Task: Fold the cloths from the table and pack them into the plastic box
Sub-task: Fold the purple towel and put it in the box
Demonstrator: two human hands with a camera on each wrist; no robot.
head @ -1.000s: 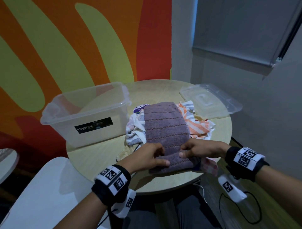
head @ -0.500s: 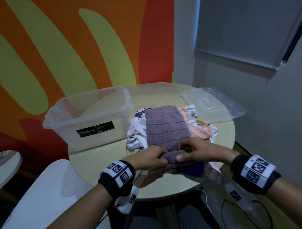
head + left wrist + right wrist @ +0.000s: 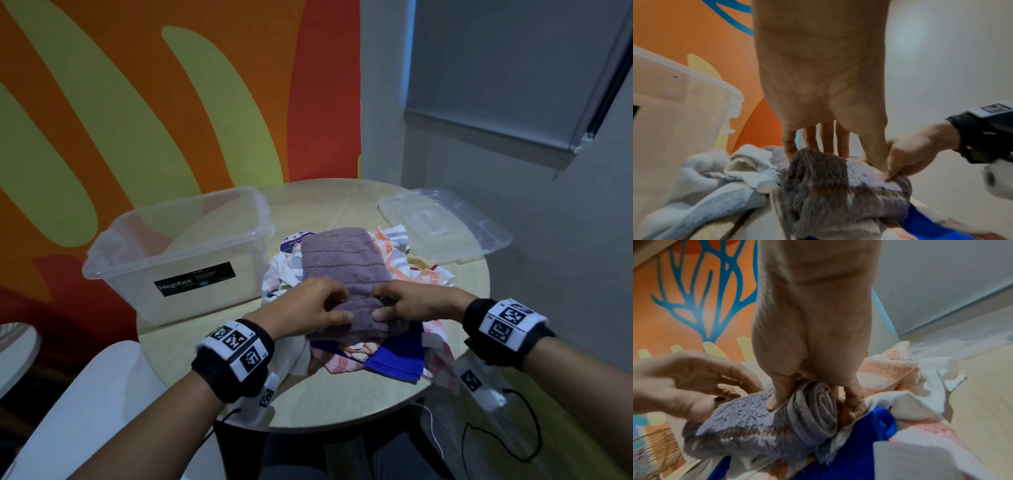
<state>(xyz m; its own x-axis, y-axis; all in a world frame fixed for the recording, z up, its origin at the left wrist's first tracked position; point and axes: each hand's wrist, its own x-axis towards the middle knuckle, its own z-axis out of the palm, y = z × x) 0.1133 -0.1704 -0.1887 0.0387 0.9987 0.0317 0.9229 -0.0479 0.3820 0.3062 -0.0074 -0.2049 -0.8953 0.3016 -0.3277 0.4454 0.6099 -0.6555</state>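
Hands met over the near end of a mauve terry towel with thin wavy stripes [image 3: 342,263], which lay on top of a heap of cloths at the middle of the round pale wooden desk [image 3: 342,401]. The left hand [image 3: 310,308] reached in palm down, its fingers [image 3: 789,146] curled over the rolled near edge and its thumb pressed against the roll from the front, so it gripped the towel. The right hand [image 3: 416,303] mirrored it just beside, fingers hooked over the roll and the thumb pinching the fabric; the right wrist view showed the towel's end wound into a tight spiral between that thumb [image 3: 777,395] and the fingers. Both wrists wore black bands with white square-coded markers.

Under the towel, toward the person, a bright blue cloth [image 3: 397,356] and a pink-and-white checked cloth [image 3: 442,359] stuck out of the heap. To the towel's right lay an orange-and-white striped cloth [image 3: 394,253]; to its left, a crumpled white cloth [image 3: 281,277].

Left of the towel stood a clear plastic storage box [image 3: 178,253], open and upright, touching the heap's edge or nearly so. Its clear lid [image 3: 445,229] lay flat right of the towel, beyond the striped cloth, partly over the desk's rim. A black label on the box's front read "Megabox"; the smaller print beside it was too fine to read.
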